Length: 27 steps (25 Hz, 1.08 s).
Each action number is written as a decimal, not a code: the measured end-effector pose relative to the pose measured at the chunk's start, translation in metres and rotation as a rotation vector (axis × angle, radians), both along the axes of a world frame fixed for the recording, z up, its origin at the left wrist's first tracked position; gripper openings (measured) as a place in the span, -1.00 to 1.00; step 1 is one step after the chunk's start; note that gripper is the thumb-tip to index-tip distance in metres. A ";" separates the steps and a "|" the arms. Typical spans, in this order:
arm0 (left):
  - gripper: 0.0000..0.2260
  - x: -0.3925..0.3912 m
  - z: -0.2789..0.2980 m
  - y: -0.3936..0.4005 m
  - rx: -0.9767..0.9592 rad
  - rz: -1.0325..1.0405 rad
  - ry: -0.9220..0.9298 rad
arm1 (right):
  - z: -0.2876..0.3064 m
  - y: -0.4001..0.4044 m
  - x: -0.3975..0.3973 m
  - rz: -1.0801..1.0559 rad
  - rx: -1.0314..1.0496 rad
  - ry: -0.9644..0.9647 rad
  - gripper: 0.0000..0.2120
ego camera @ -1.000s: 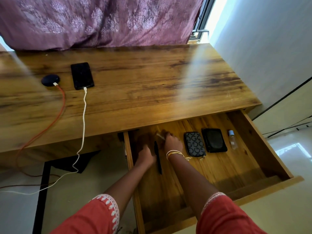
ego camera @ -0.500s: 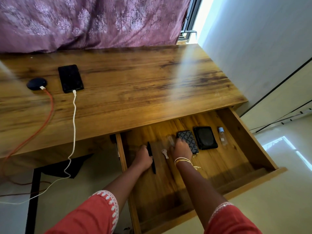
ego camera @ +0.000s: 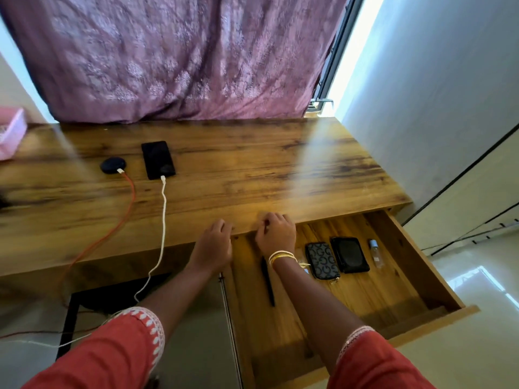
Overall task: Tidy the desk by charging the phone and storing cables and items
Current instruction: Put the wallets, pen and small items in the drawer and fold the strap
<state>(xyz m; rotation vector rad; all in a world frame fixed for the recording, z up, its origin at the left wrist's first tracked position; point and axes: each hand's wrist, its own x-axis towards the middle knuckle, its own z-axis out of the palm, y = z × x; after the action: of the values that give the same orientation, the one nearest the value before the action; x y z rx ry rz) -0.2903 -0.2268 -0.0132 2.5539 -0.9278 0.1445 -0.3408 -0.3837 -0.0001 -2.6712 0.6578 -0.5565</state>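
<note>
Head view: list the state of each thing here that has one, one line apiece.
Drawer: pulled open.
Phone: on desk, screen dark, white cable plugged in.
Round black device: red cable plugged in.
Pen: lying in drawer.
Patterned pouch: lying flat in drawer.
Black pouch: lying flat beside it.
Small bottle: lying down.
Left hand: at desk edge, fingers curled.
Right hand: at desk edge, fingers curled.

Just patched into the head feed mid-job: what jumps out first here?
The open drawer at lower right, holding a black pen, a patterned pouch, a black pouch and a small clear bottle. Both hands, left hand and right hand, sit at the desk's front edge. On the desktop at left, the phone has a white cable plugged in.
</note>
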 end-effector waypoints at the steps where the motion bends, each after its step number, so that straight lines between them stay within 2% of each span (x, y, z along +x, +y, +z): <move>1: -0.68 0.010 0.006 0.016 -0.021 0.016 -0.020 | 0.005 0.016 0.013 0.050 -0.001 0.001 -0.78; 5: -0.70 0.050 0.023 0.088 -0.055 0.104 -0.028 | 0.017 0.092 0.068 0.153 0.034 0.007 -0.80; 10: -0.68 0.108 0.027 0.200 -0.015 0.309 0.020 | 0.023 0.214 0.141 0.325 0.087 0.047 -0.78; 12: -0.70 0.127 0.028 0.240 -0.066 0.386 0.042 | 0.028 0.261 0.168 0.415 0.132 0.045 -0.75; 17: -0.79 0.170 0.026 0.337 -0.181 0.685 0.048 | 0.020 0.352 0.222 0.551 0.294 0.103 -0.79; 21: -0.77 0.196 0.016 0.394 -0.305 0.880 0.209 | 0.006 0.410 0.257 0.564 0.468 0.252 -0.73; 25: -0.66 0.207 -0.016 0.436 -0.070 0.755 0.165 | 0.000 0.447 0.295 0.575 0.392 0.388 -0.57; 27: -0.65 0.205 -0.028 0.451 -0.035 0.674 0.128 | 0.001 0.460 0.312 0.610 0.337 0.419 -0.50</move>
<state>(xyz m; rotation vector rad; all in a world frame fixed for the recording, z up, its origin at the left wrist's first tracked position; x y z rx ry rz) -0.0848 0.2239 -0.0416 2.6999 0.0089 0.1834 -0.0285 0.0761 0.0010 -2.4816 0.0001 0.2603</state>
